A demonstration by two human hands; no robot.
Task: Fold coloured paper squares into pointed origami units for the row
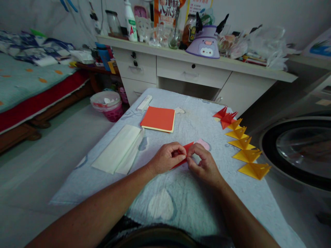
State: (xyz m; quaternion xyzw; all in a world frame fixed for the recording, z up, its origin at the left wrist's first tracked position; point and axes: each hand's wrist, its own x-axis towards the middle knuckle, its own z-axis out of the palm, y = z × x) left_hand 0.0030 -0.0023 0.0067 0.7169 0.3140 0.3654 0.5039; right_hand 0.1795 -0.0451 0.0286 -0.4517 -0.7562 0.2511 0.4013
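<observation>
A small piece of red folded paper (186, 148) lies on the pale blue cloth of the table (165, 206). My left hand (167, 158) and my right hand (204, 163) meet over it, both with fingers pinched on the paper. The paper's tip sticks up between the two thumbs; the rest is hidden under my fingers. A stack of red square sheets (158, 119) lies further back, in the middle.
A row of finished folded pieces, two red (225, 117) and several yellow (247, 151), runs along the table's right edge. A folded white sheet (120, 148) lies at the left. Behind stand a cluttered white desk (196, 65), a pink bin (108, 105) and a bed (28, 86).
</observation>
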